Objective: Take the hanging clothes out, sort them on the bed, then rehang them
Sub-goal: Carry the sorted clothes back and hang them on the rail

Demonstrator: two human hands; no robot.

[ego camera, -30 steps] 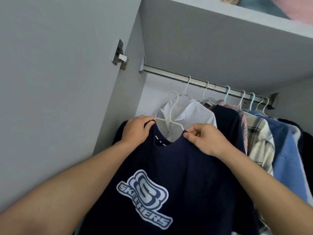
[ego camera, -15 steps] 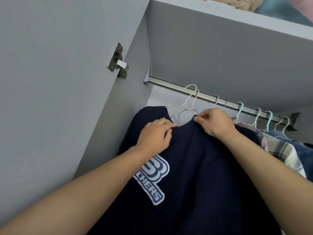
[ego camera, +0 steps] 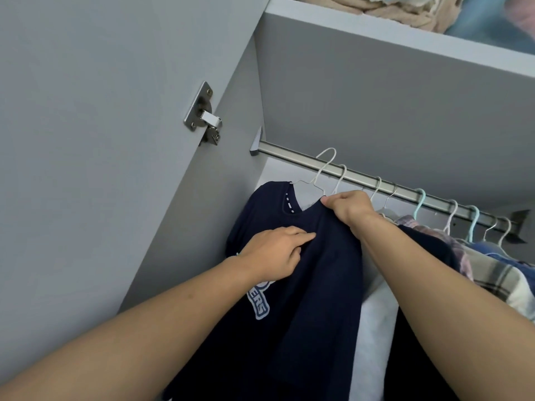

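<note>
- The navy T-shirt point(ego camera: 312, 285) hangs at the far left end of the closet rail point(ego camera: 376, 183), on a white hanger point(ego camera: 321, 172) whose hook appears to sit over the rail, up and beyond both hands.
- The right hand point(ego camera: 347, 206) is the nearer one to that hook: it pinches the collar just below the hanger's neck.
- The left hand point(ego camera: 275, 253) lies lower on the chest of the shirt, fingers fairly straight and pressing the cloth, not gripping.
- The shirt's long axis drops straight down toward the viewer; the other hung clothes point(ego camera: 492, 270) crowd its right side, touching it.
- Judged from this, settling the shirt falls to the right hand.
</note>
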